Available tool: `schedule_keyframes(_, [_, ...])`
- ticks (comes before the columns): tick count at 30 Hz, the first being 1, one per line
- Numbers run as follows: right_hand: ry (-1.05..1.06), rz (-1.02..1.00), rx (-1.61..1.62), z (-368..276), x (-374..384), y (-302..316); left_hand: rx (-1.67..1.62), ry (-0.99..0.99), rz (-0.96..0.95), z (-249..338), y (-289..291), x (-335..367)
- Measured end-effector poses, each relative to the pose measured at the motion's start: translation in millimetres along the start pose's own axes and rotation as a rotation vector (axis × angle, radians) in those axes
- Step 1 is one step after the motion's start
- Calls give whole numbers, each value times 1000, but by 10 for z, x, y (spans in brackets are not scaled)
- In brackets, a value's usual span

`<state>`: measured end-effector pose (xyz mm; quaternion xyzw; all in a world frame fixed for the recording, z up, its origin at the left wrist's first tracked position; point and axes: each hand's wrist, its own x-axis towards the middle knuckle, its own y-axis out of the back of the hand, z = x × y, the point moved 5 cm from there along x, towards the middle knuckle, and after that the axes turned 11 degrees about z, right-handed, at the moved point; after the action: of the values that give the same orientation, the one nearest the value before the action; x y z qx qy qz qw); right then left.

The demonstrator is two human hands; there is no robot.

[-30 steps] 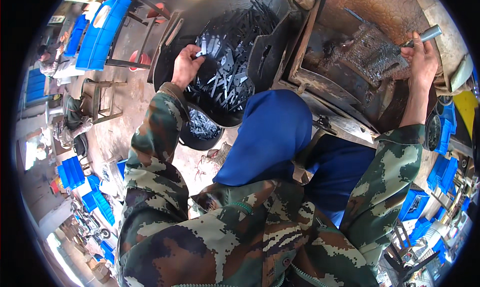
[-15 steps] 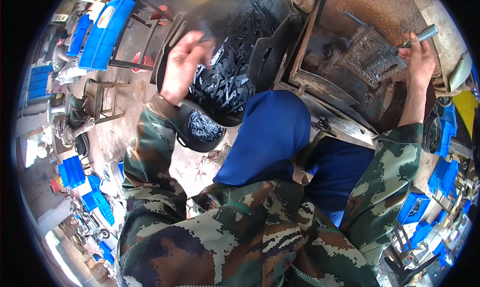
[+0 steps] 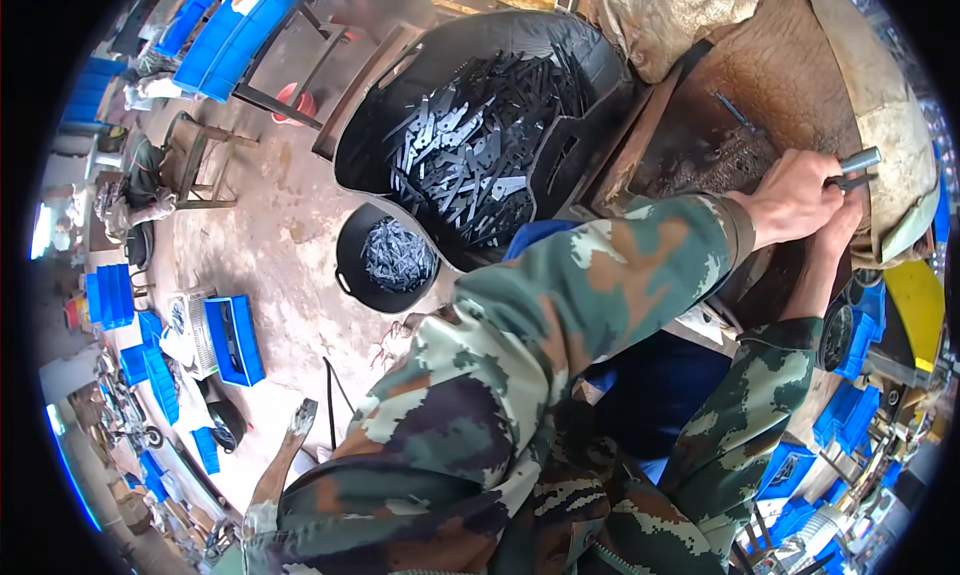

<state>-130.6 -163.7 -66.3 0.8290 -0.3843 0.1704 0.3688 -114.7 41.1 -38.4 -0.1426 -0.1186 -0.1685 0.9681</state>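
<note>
My left arm reaches across to the right, and my left hand (image 3: 798, 197) is closed at the grey metal rod (image 3: 860, 161). What lies inside its fingers is hidden. A thin dark piece (image 3: 850, 183) sticks out beside them, below the rod. Close behind and under it, my right hand (image 3: 840, 230) is partly covered; its visible fingers curl towards the rod. Both hands are over the right side of a dirty metal trough (image 3: 640, 140). Part of a wet, dark, gritty block (image 3: 735, 160) shows inside, with the rest behind my left arm.
A big black tub (image 3: 350, 155) of dark flat metal strips (image 3: 470, 145) stands left of the trough. Beside it, a small black bucket (image 3: 345, 265) holds small shiny metal pieces (image 3: 398, 255). Stained cloth (image 3: 680, 15) hangs behind the trough. Blue bins (image 3: 235, 340) stand farther left.
My left hand has swung from above the big tub to the rod at the right, beside my right hand. The view has shifted, and the small bucket is now fully uncovered.
</note>
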Motion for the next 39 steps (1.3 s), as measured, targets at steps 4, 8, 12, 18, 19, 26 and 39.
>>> schedule_keyframes(4, [-86,12,-86,-104,0,-15,-69,0,134,-277,41,-32])
schedule_keyframes(8, [-229,1,73,-42,-30,-77,26,107,112,-310,105,-84])
schedule_keyframes(12, [-193,-49,81,31,2,-26,113,18,92,-110,91,-116])
schedule_keyframes(18, [-351,16,264,-207,-297,69,144,-24,139,73,241,-19])
schedule_keyframes(19, [-422,6,356,-350,-416,109,153,-37,146,71,266,26])
schedule_keyframes(26, [-288,-261,-6,-1032,-1375,595,407,-131,133,-148,490,-56])
schedule_keyframes(39, [230,-751,-221,-1290,-2181,534,1033,49,-498,-775,483,-120])
